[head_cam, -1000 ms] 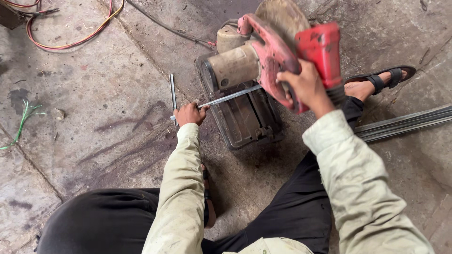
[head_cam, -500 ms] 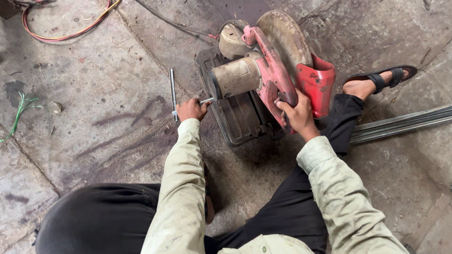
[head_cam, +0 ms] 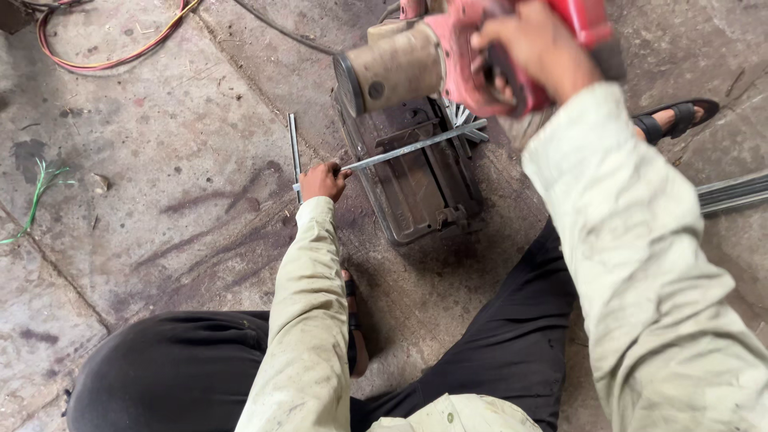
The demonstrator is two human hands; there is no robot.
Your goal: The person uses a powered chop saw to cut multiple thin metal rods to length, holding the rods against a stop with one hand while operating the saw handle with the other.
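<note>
Far left floor: a green strand lies on the stained concrete floor, well apart from the person.
Top left: red and yellow cables loop across the floor toward the upper edge.
Loose rod: a short metal rod lies flat on the floor, just beside the left hand, pointing away from the person.
Left hand: the left hand is clenched around the near end of a long metal strip, knuckles up, at the left edge of the saw's base.
Strip: it runs from that hand up and to the right, lying across the base, its far end under the saw head.
Base: the dark metal base of the saw sits on the floor straight ahead of the person, between the two arms.
Offcuts: a few short bright pieces lie fanned out at the far end of the strip.
Saw: the red chop saw, with its dusty round motor facing left, stands raised above the base.
Right hand: the right hand grips the saw's handle, fingers wrapped tight; it is blurred.
Far right: a foot in a black sandal rests on the floor, and a bundle of long metal bars lies near it.
</note>
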